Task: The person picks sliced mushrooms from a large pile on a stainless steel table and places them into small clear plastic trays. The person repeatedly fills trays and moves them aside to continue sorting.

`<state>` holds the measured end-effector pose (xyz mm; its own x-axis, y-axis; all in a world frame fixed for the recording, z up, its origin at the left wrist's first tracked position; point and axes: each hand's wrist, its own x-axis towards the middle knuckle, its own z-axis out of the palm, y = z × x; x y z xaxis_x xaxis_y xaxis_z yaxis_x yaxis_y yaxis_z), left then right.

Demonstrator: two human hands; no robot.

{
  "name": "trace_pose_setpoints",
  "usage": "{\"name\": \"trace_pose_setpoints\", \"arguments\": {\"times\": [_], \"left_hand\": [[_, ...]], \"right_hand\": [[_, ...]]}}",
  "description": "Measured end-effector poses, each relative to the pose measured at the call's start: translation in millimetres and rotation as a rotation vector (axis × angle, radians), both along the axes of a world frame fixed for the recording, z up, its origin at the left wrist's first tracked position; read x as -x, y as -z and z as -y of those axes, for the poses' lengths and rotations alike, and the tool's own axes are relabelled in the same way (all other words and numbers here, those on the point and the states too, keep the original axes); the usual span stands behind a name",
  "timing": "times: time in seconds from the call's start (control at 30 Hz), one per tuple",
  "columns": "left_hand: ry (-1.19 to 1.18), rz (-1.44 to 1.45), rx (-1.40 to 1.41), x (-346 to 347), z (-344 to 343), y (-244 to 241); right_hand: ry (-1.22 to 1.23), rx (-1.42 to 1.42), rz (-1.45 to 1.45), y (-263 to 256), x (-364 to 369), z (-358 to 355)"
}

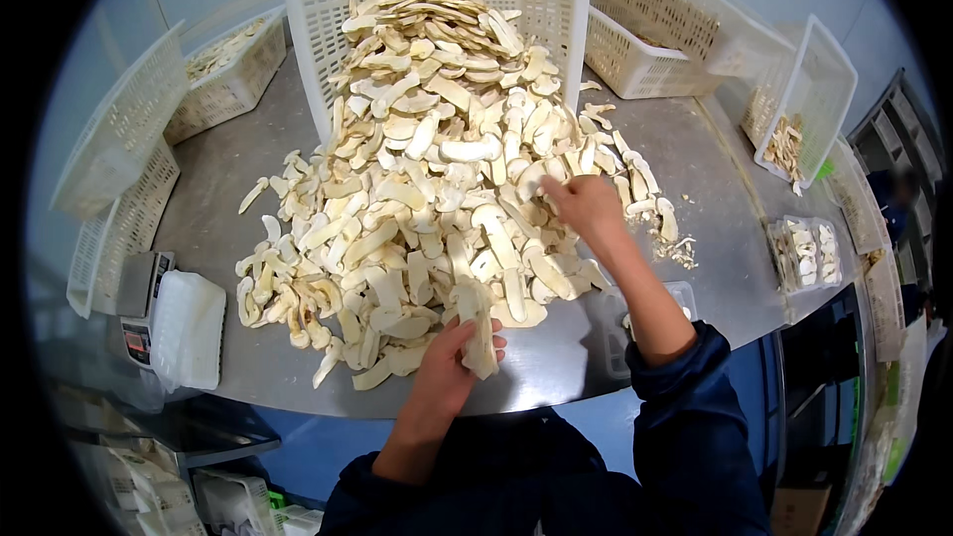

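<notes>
A large heap of dried mushroom slices (417,193), pale cream with browner edges, spills from a tipped white perforated plastic basket (309,30) onto a steel table. My left hand (454,357) is at the heap's near edge, gripping a long mushroom slice (476,327) between thumb and fingers. Farther out, my right hand (590,208) is over the right side of the heap, fingertips at the slices. Blur hides whether it pinches one. Below my right forearm lies a clear plastic tray (681,296), partly covered by the arm, with pale pieces in it.
A scale (138,305) and stacked white plastic trays (190,331) stand at left. Perforated baskets (231,74) line both sides; a tilted one (808,89) at right holds small slices. Filled clear packs (805,253) sit near the right edge. Crumbs (674,249) lie beside the heap.
</notes>
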<state>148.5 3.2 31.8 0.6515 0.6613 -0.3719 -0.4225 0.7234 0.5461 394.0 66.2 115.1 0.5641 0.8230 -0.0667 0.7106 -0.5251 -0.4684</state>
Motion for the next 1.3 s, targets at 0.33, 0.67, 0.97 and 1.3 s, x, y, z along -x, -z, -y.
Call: {"name": "trace_pose_setpoints", "arguments": {"times": [0.33, 0.67, 0.97, 1.3], "left_hand": [[-0.007, 0.434, 0.265, 4.2, -10.3, -0.6], [-0.100, 0.140, 0.070, -20.8, 4.4, -20.4], [0.060, -0.093, -0.156, -74.4, 28.5, -15.9], [0.137, -0.184, -0.208, -111.1, 50.5, -28.0]], "right_hand": [[-0.014, -0.059, -0.052, 19.5, -1.1, 16.6], [0.056, -0.403, -0.954, 22.5, 35.8, 139.4], [0.025, -0.435, -1.053, 36.1, 66.7, 195.3], [0.022, -0.413, -0.759, 41.1, 31.5, 230.8]]}}
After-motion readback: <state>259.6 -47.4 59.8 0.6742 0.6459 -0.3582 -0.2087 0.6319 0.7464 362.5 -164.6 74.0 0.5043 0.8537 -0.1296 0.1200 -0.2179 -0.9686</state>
